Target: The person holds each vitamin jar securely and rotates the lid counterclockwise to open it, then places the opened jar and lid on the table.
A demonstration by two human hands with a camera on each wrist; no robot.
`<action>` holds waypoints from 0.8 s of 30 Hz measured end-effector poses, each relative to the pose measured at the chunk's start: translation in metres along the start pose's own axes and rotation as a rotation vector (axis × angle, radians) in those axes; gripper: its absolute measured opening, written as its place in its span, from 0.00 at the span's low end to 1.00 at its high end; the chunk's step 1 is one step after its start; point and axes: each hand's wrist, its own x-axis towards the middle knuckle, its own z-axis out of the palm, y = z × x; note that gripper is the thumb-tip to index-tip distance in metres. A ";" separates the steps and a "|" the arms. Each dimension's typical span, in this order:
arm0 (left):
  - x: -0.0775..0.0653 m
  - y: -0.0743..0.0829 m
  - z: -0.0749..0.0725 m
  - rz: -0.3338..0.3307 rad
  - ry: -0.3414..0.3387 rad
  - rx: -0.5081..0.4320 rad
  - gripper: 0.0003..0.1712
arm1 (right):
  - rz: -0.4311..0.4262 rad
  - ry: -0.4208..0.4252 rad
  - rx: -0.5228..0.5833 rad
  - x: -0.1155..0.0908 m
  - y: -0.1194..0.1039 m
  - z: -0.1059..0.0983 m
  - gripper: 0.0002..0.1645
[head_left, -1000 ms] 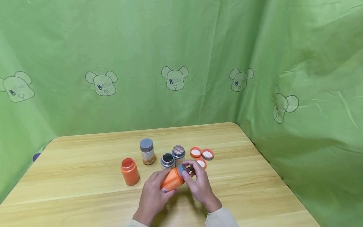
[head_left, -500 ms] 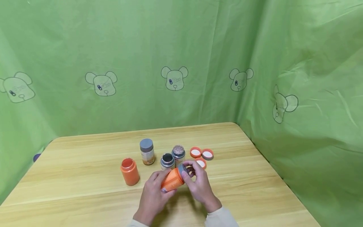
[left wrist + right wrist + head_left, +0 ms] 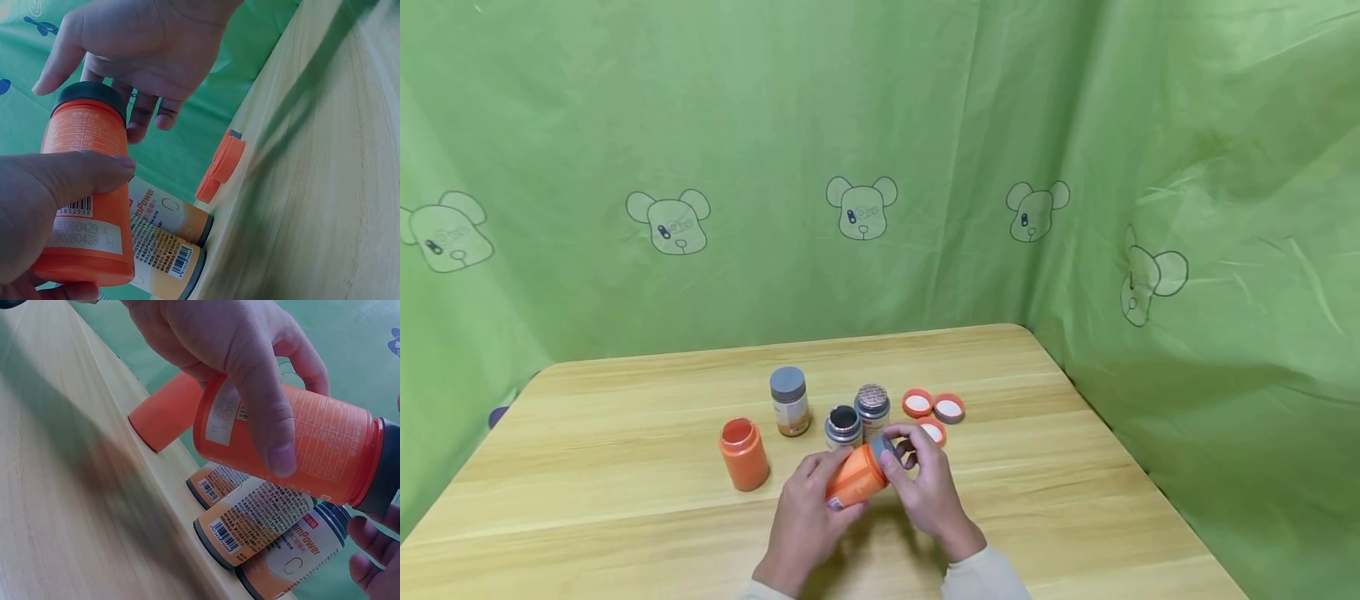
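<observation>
My left hand [image 3: 802, 517] grips an orange bottle [image 3: 854, 477] tilted above the table, its thumb lying across the label in the left wrist view. A dark grey cap [image 3: 883, 450] sits on the bottle's upper end. My right hand [image 3: 932, 492] holds that cap between thumb and fingers, its other fingers loosely curled beside it. Just behind the bottle stand two jars: an uncapped one with a dark mouth [image 3: 843, 419] and one with a brick-patterned seal [image 3: 872, 397] over its mouth. Their lower parts are partly hidden by the held bottle and hands.
An uncapped orange bottle [image 3: 745, 460] stands at left. Behind it is a white-and-orange jar with a grey cap [image 3: 787, 385]. Three caps lie with white liners upward: an orange cap [image 3: 917, 404], a grey-edged cap [image 3: 950, 408] and another cap [image 3: 933, 431]. Green curtains [image 3: 760, 283] surround the wooden table [image 3: 587, 467].
</observation>
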 end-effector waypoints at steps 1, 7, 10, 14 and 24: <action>0.000 0.000 0.000 0.007 0.009 -0.001 0.39 | 0.008 -0.001 -0.008 0.000 0.000 0.000 0.14; 0.000 -0.001 0.001 0.042 0.032 0.007 0.39 | 0.042 -0.010 -0.020 0.001 -0.001 0.000 0.14; 0.000 -0.001 0.000 0.029 0.019 0.005 0.39 | 0.024 -0.006 0.000 0.001 -0.001 0.000 0.16; 0.000 0.000 0.000 0.020 0.012 0.006 0.39 | 0.021 -0.019 0.013 0.000 0.000 -0.001 0.16; 0.000 0.001 0.000 0.012 -0.010 0.036 0.38 | 0.081 -0.069 -0.035 -0.001 0.002 0.000 0.14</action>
